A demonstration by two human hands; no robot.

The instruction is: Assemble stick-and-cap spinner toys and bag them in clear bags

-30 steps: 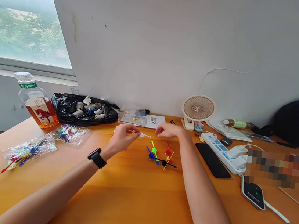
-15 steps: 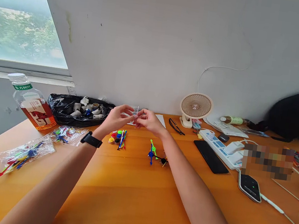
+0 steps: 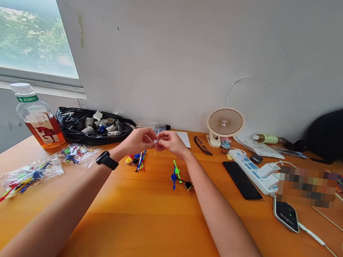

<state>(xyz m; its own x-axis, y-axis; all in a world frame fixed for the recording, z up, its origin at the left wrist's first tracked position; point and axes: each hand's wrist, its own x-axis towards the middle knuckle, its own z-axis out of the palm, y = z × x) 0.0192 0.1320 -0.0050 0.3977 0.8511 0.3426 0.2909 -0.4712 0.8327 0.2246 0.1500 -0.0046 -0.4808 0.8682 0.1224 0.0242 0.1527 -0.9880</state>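
My left hand and my right hand meet above the far middle of the table, fingertips pinched. Between them is a small white plastic part with thin white sticks poking out; its full shape is partly covered by fingers. Beneath and left of the hands lie round plastic caps in yellow, black and blue, next to a bunch of coloured plastic sticks. Right of them, a joined set of blue, green and black arrow-shaped plastic pieces rests on the wood.
Clear bags of coloured parts and a drink bottle stand left, with a black plastic bag behind. A fan, black-handled pliers or scissors, a power strip and a phone-like device are on the right.
The white part has turned in my fingers, so a thin stick now points down too and another shows at the left. Both hands have lowered slightly and stay together.
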